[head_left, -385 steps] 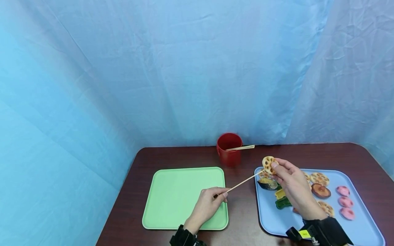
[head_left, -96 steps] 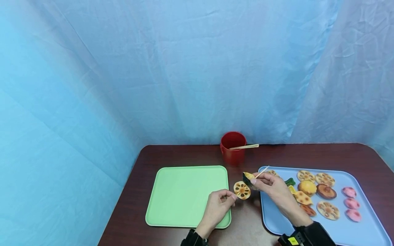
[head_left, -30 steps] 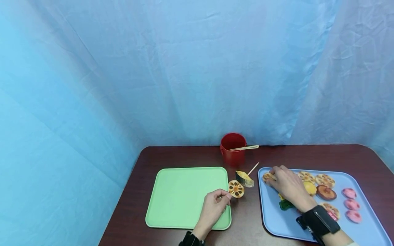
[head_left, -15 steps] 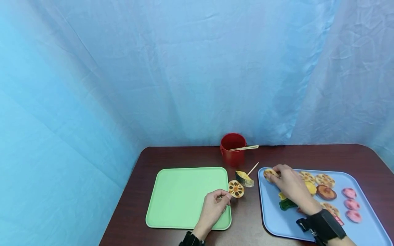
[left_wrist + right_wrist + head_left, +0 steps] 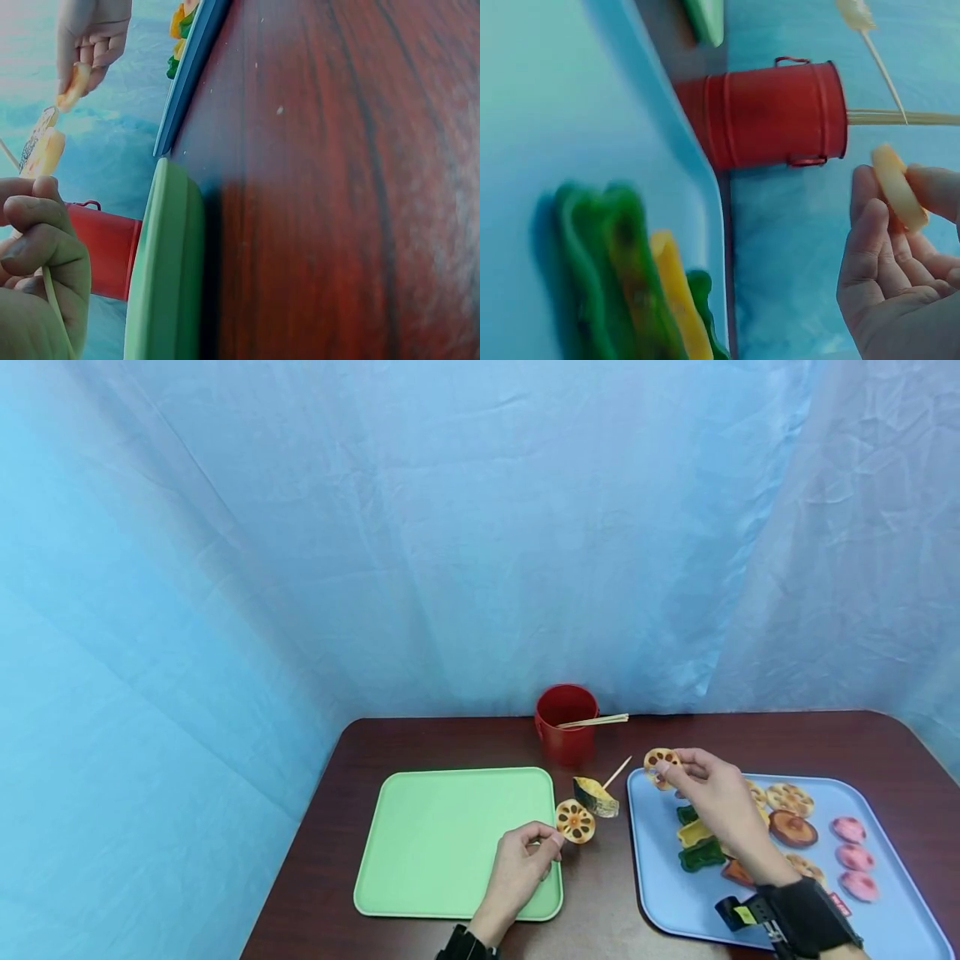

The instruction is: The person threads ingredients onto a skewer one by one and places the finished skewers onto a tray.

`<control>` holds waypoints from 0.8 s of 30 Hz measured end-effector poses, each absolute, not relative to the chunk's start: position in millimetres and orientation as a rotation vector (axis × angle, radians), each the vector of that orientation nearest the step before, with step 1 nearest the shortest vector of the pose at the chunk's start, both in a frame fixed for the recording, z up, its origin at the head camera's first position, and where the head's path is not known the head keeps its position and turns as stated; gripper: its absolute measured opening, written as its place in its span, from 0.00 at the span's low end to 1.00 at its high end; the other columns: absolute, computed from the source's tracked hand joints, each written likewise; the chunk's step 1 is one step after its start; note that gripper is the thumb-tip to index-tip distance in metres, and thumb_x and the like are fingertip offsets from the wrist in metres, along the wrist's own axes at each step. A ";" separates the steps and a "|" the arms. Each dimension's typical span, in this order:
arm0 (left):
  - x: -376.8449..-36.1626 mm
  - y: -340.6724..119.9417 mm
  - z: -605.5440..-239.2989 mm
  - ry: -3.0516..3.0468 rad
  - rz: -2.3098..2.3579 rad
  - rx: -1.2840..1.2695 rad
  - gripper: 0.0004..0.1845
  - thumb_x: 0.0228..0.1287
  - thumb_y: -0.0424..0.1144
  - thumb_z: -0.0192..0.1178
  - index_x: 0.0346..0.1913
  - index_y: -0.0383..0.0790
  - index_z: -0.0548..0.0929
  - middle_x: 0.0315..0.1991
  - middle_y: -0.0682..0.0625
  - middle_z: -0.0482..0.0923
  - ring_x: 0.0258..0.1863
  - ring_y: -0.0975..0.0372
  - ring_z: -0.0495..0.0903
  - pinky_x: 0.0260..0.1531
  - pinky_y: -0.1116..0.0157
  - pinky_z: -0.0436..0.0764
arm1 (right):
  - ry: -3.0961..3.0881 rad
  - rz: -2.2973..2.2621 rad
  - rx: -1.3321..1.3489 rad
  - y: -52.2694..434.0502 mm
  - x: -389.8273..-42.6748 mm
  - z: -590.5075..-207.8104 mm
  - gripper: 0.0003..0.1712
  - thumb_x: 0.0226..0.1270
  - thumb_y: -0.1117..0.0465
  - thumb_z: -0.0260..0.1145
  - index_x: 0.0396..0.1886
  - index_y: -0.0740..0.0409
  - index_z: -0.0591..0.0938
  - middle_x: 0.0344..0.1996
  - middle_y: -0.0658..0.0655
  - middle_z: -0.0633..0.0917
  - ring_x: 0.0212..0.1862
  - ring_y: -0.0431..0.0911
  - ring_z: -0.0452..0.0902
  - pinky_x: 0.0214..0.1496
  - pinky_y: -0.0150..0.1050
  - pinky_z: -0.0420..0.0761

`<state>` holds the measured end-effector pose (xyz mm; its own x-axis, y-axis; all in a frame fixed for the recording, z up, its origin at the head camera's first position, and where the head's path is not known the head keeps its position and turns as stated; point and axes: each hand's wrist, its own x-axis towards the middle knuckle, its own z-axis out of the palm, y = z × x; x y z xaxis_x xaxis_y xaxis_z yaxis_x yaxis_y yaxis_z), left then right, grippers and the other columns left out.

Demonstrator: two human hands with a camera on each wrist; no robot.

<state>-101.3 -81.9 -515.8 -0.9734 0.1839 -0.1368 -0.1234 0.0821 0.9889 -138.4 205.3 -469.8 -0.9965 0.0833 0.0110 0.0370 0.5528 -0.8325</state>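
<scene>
My left hand [image 5: 553,837] pinches the lower end of a thin wooden skewer [image 5: 619,770] over the green tray's right edge. The skewer carries a lotus root slice [image 5: 575,821] and a dark-skinned pumpkin piece [image 5: 596,796]; its bare tip points up and right. My right hand [image 5: 670,768] pinches a second lotus root slice [image 5: 654,760] above the blue tray's [image 5: 660,893] far left corner, a short way right of the skewer tip. In the right wrist view this slice [image 5: 898,187] sits between thumb and fingers [image 5: 866,225]. The left wrist view shows my curled fingers [image 5: 41,255] round the skewer.
A red cup [image 5: 564,722] with spare skewers [image 5: 596,720] stands at the back between the trays. The green tray [image 5: 442,843] is bare. On the blue tray lie green and yellow pepper pieces [image 5: 693,843], several lotus slices, a brown mushroom [image 5: 791,828] and pink pieces [image 5: 851,856].
My right hand has lifted a lotus root slice off the blue tray and carried it up and left toward the skewer tip. The left hand and skewer have stayed still.
</scene>
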 end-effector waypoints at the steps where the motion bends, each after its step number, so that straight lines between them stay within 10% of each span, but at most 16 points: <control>1: -100.8 -81.8 -515.6 2.128 1.992 0.065 0.12 0.70 0.36 0.64 0.41 0.26 0.86 0.23 0.54 0.79 0.14 0.69 0.66 0.15 0.74 0.61 | -2.706 1.519 -0.116 206.1 -139.2 -469.1 0.37 0.78 0.40 0.60 0.66 0.69 0.76 0.49 0.66 0.88 0.43 0.52 0.86 0.39 0.39 0.85; 24: -100.5 -82.8 -517.5 2.093 1.944 0.184 0.14 0.71 0.38 0.63 0.42 0.24 0.85 0.25 0.50 0.81 0.15 0.70 0.67 0.16 0.74 0.62 | -2.478 2.060 -0.203 206.3 -145.2 -459.9 0.44 0.76 0.36 0.59 0.73 0.68 0.70 0.45 0.43 0.86 0.46 0.36 0.82 0.50 0.33 0.83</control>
<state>-100.5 -82.8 -517.5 -0.9532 0.2793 -0.1159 -0.0950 0.0875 0.9916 -145.2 206.3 -459.9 -0.9883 0.0412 -0.1466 0.1516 0.1795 -0.9720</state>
